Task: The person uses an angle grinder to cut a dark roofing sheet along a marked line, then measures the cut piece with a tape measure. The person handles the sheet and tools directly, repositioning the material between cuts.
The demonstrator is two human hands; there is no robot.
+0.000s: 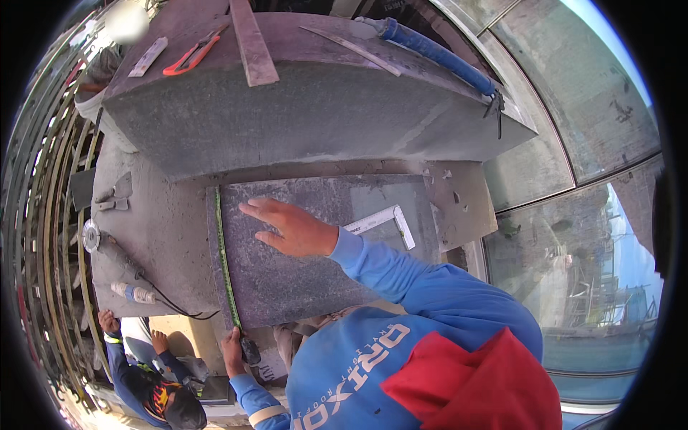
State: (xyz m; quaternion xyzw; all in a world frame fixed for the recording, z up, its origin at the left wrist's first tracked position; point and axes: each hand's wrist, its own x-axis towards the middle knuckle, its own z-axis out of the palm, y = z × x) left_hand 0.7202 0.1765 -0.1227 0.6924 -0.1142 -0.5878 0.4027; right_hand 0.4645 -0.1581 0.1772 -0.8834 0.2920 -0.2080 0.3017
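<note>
A dark grey stone-like slab (301, 287) lies before me. A green tape measure blade (223, 265) stretches along its left side, from the far edge to the near edge. At the near left corner my left hand (232, 350) is closed on the tape measure, its dark case (249, 351) beside the fingers. My right hand (290, 228) is over the upper middle of the slab, fingers apart, holding nothing; whether it touches the surface I cannot tell. Just right of it a white L-shaped square (383, 221) lies on the slab.
Angle grinder (115, 254), trowel (118, 190) and white bottle (132, 292) lie left. The raised ledge (287, 129) bears a blue caulking gun (437, 54), wood strip (252, 46) and orange-handled tool (195, 57). Glass panels (573, 279) stand right. A co-worker (161, 390) is lower left.
</note>
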